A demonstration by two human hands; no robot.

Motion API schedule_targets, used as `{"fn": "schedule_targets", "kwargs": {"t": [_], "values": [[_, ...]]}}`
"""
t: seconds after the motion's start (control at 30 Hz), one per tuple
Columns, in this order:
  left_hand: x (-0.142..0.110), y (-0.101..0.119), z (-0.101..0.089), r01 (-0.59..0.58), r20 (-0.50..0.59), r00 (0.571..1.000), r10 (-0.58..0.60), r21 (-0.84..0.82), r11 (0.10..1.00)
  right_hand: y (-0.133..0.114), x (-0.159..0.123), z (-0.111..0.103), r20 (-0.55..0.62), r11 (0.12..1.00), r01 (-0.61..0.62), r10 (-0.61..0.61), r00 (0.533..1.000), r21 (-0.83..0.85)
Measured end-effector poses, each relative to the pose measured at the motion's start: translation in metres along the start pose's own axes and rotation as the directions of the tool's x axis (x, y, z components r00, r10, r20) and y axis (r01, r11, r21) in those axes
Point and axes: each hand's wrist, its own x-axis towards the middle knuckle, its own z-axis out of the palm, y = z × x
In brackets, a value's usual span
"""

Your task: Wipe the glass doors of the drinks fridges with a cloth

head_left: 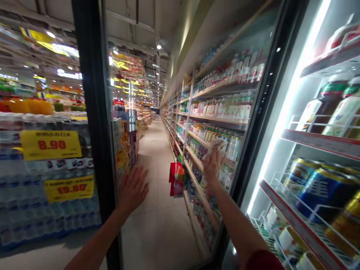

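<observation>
A glass door with a black frame stands swung out in front of me. My left hand lies flat with its fingers stretched out against the glass, close to the frame's left side. On the right part of the pane, my right hand presses a pale, crumpled cloth to the glass. Motion blurs that hand a little, and the cloth hides part of its fingers. Shelves of bottles show in the glass behind the cloth.
To my right is the lit cooler with wire-fronted shelves, bottles and blue beer cans. Stacked water packs with yellow price signs stand at left. A red box-like sign appears low in the glass, beside the aisle.
</observation>
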Motion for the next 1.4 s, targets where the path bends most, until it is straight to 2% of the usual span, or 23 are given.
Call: {"fn": "schedule_targets", "kwargs": {"t": [0.07,0.1,0.13,0.2,0.27,0.3,0.33,0.4,0.5,0.57,0.63,0.73,0.77,0.83,0.9,0.93,0.97,1.03,1.1,1.17,1.27,1.33,1.4], "values": [[0.001,0.002,-0.003,0.043,0.010,0.999,-0.042,-0.026,0.999,0.003,0.023,0.001,-0.141,0.952,-0.305,0.305,0.942,0.017],[0.002,0.004,-0.004,0.057,0.012,0.998,-0.057,-0.033,0.998,-0.003,0.027,0.002,-0.156,0.944,-0.328,0.329,0.931,0.029],[0.003,0.005,-0.005,0.066,0.014,0.998,-0.065,-0.036,0.997,-0.013,0.026,0.003,-0.123,0.968,-0.248,0.250,0.960,0.033],[0.003,0.007,-0.007,0.057,0.013,0.998,-0.056,-0.027,0.998,-0.037,0.012,0.005,0.048,0.986,0.155,-0.158,0.986,0.070],[0.002,0.008,-0.008,0.040,0.013,0.999,-0.040,-0.016,0.999,-0.049,-0.001,0.004,0.180,0.858,0.490,-0.512,0.840,0.152],[0.001,0.008,-0.009,0.038,0.014,0.999,-0.038,-0.014,0.999,-0.046,-0.003,0.003,0.199,0.834,0.527,-0.551,0.810,0.163],[0.000,0.008,-0.010,0.042,0.015,0.999,-0.042,-0.014,0.999,-0.037,0.000,0.001,0.180,0.873,0.467,-0.486,0.855,0.138],[0.002,0.009,-0.012,0.054,0.018,0.998,-0.054,-0.023,0.998,-0.009,0.018,-0.005,0.035,0.992,0.117,-0.119,0.992,0.045],[0.019,0.010,-0.018,0.050,0.010,0.999,-0.050,-0.023,0.998,0.018,0.046,-0.010,-0.166,0.959,-0.281,0.282,0.945,0.026],[0.041,0.009,-0.022,0.033,-0.030,0.999,-0.033,0.001,0.999,0.010,0.047,-0.009,-0.154,0.966,-0.256,0.257,0.954,0.029],[0.065,0.008,-0.023,0.033,-0.076,0.997,-0.030,0.039,0.999,-0.009,0.035,-0.006,-0.030,0.999,-0.027,0.029,0.999,0.046],[0.086,0.007,-0.022,0.050,-0.090,0.995,-0.044,0.066,0.997,-0.022,0.025,-0.005,0.121,0.928,0.354,-0.368,0.922,0.120],[0.088,0.008,-0.021,0.051,-0.088,0.995,-0.045,0.073,0.996,-0.017,0.029,-0.007,0.111,0.932,0.345,-0.357,0.928,0.114],[0.086,0.009,-0.021,0.049,-0.089,0.995,-0.041,0.082,0.995,0.001,0.045,-0.012,-0.010,0.997,0.051,-0.051,0.999,0.061],[0.084,0.012,-0.021,0.063,-0.090,0.994,-0.055,0.080,0.995,0.014,0.063,-0.017,-0.142,0.957,-0.286,0.291,0.946,0.054],[0.083,0.012,-0.022,0.072,-0.092,0.994,-0.066,0.072,0.995,0.015,0.068,-0.017,-0.172,0.931,-0.359,0.364,0.915,0.064],[0.082,0.013,-0.022,0.080,-0.097,0.993,-0.073,0.063,0.995,0.010,0.068,-0.017,-0.166,0.939,-0.337,0.344,0.924,0.066],[0.084,0.013,-0.023,0.077,-0.111,0.991,-0.070,0.058,0.995,-0.006,0.060,-0.014,-0.054,0.997,-0.041,0.045,0.998,0.064],[0.085,0.011,-0.023,0.061,-0.129,0.990,-0.053,0.065,0.996,-0.020,0.049,-0.010,0.080,0.934,0.343,-0.351,0.933,0.099],[0.086,0.009,-0.023,0.046,-0.129,0.991,-0.037,0.070,0.996,-0.019,0.050,-0.009,0.097,0.883,0.460,-0.468,0.878,0.098],[0.085,0.006,-0.023,0.037,-0.104,0.994,-0.030,0.074,0.997,-0.001,0.074,-0.012,-0.130,0.999,0.016,-0.012,0.991,0.034],[0.084,0.006,-0.023,0.041,-0.091,0.995,-0.033,0.088,0.995,0.001,0.088,-0.012,-0.234,0.968,-0.241,0.251,0.939,0.070],[0.083,0.005,-0.024,0.047,-0.087,0.996,-0.037,0.108,0.993,-0.011,0.089,-0.010,-0.194,0.983,-0.164,0.177,0.965,0.085]]}}
